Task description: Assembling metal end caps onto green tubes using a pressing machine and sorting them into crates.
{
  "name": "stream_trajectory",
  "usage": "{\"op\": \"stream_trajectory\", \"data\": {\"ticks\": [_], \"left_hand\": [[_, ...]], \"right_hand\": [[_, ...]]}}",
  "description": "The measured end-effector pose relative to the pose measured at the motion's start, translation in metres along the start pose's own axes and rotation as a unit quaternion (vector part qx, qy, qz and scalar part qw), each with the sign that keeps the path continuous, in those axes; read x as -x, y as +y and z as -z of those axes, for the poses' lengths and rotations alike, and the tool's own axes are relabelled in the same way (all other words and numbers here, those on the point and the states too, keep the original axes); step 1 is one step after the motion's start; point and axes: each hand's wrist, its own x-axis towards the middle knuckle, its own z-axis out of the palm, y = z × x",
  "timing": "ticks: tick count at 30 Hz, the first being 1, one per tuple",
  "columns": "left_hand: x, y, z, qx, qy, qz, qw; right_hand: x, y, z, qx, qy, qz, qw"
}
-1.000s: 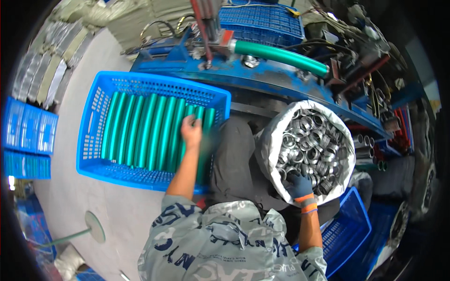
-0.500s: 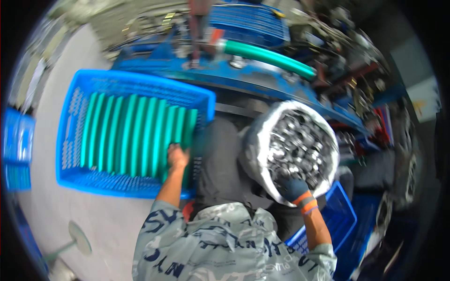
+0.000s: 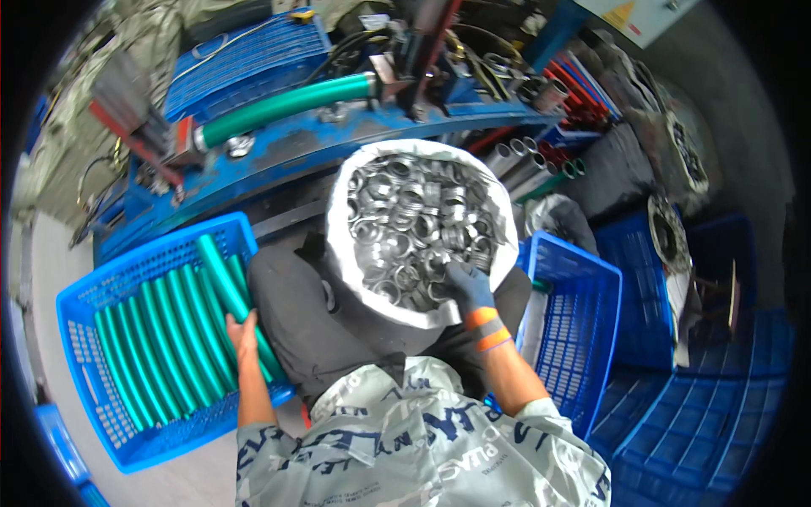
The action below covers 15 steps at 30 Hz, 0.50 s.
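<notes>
Pickup step, seemingly: gripping green tube [image 3: 221, 272] in left hand [image 3: 243, 333] along blue crate's [image 3: 84, 380] right edge, right hand [image 3: 470, 286] among metal rings [image 3: 414, 221] by white bag's [image 3: 340, 228] near rim, can't tell if pinching; likely needs clean lift next.

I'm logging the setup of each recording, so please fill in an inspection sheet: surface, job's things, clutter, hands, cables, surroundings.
Surface: blue bench, paint worn; a mounted tube, green, spans two upright fixtures.
Job's things: green tubes in a left basket; metal rings heaped in a white sack.
Clutter: bare metal pipes beyond the sack, to its right.
Hands: left hand grips a slanted tube; right hand, gloved, is at the rings; whether it holds one is unclear.
Cables: dark cables or hoses behind the bench.
Surroundings: right basket; blue crates at lower right.
</notes>
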Motion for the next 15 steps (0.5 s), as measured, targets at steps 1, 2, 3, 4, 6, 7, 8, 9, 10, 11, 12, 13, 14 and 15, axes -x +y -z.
{"op": "stream_trajectory", "data": {"ticks": [1,2,3,4,6,7,8,9,10,11,12,13,14,15], "left_hand": [[0.006,0.029,0.007,-0.011,0.049,-0.034,0.998],[0.016,0.080,-0.013,0.022,0.013,-0.067,0.997],[0.018,0.116,0.002,0.003,-0.004,-0.096,0.995],[0.020,0.148,0.013,-0.016,-0.023,-0.125,0.992],[0.041,0.216,0.017,-0.016,-0.081,-0.141,0.987],[0.059,0.251,0.011,-0.033,-0.096,-0.175,0.979],[0.081,0.288,0.005,-0.049,-0.111,-0.207,0.971],[0.099,0.316,0.006,-0.104,-0.117,-0.218,0.963],[0.116,0.340,0.007,-0.110,-0.114,-0.222,0.962],[0.133,0.360,0.008,-0.168,-0.128,-0.273,0.939],[0.149,0.379,0.006,-0.223,-0.144,-0.322,0.909],[0.161,0.395,-0.003,-0.223,-0.151,-0.325,0.907],[0.173,0.411,-0.009,-0.254,-0.179,-0.342,0.887],[0.181,0.423,-0.013,-0.285,-0.205,-0.357,0.866]], "right_hand": [[0.011,-0.001,-0.016,-0.153,-0.038,-0.019,0.987],[0.024,-0.006,-0.018,-0.300,-0.060,-0.023,0.952],[0.036,-0.017,-0.029,-0.342,-0.138,-0.026,0.929],[0.040,-0.020,-0.033,-0.412,-0.209,-0.034,0.886],[0.057,-0.038,-0.051,-0.482,-0.299,-0.037,0.823],[0.064,-0.041,-0.052,-0.490,-0.300,-0.033,0.818],[0.071,-0.044,-0.053,-0.468,-0.285,-0.025,0.836],[0.077,-0.046,-0.055,-0.444,-0.272,-0.019,0.853],[0.083,-0.052,-0.060,-0.450,-0.275,-0.020,0.849],[0.089,-0.059,-0.064,-0.419,-0.288,0.003,0.861],[0.092,-0.062,-0.063,-0.387,-0.299,0.027,0.872],[0.090,-0.061,-0.055,-0.380,-0.291,0.032,0.877],[0.089,-0.059,-0.050,-0.384,-0.287,0.035,0.877],[0.087,-0.057,-0.047,-0.350,-0.281,0.063,0.891]]}}
